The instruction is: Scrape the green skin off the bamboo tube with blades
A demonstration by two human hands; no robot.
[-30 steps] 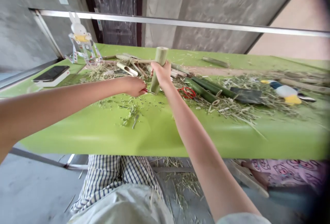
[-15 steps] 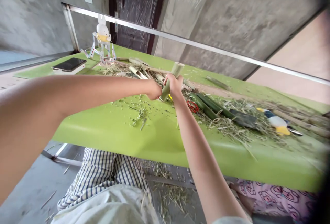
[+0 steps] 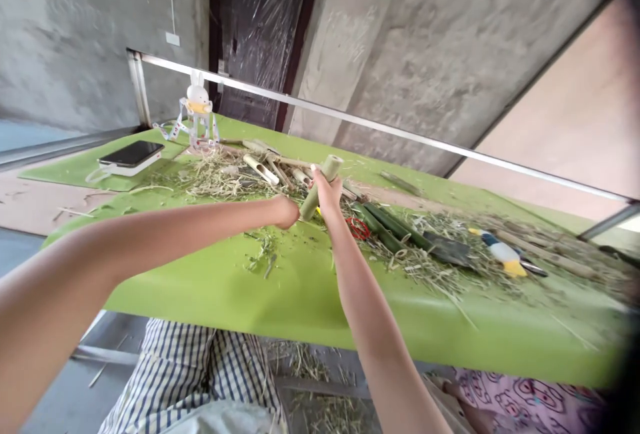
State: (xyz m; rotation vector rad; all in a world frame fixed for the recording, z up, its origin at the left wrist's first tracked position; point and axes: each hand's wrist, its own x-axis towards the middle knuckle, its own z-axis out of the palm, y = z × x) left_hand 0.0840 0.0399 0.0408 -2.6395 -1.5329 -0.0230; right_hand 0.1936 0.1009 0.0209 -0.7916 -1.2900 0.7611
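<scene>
A pale green bamboo piece (image 3: 311, 203) stands tilted over the green table (image 3: 210, 274), its cut end pointing up and away. Wrapped round its upper part is my right hand (image 3: 327, 193), closed on it. My left hand (image 3: 287, 212) is closed in a fist beside the piece's lower end; a thin bit of something shows at its fingers, too small to name. Behind both hands lie split bamboo pieces (image 3: 261, 169) among shavings. Dark green bamboo lengths (image 3: 385, 227) and a red coil (image 3: 357, 228) rest just right of my right hand.
A phone on a white block (image 3: 133, 155) and a rabbit-topped bottle (image 3: 199, 104) stand at the back left. Shavings (image 3: 435, 274) and a white-and-yellow object (image 3: 500, 254) lie at the right. A metal rail (image 3: 350, 117) runs behind. Pink patterned clothing of a person (image 3: 525, 397) shows below.
The view has tilted up, so the table and things sit lower in the picture. Both hands stay at the bamboo piece, my right hand still round it.
</scene>
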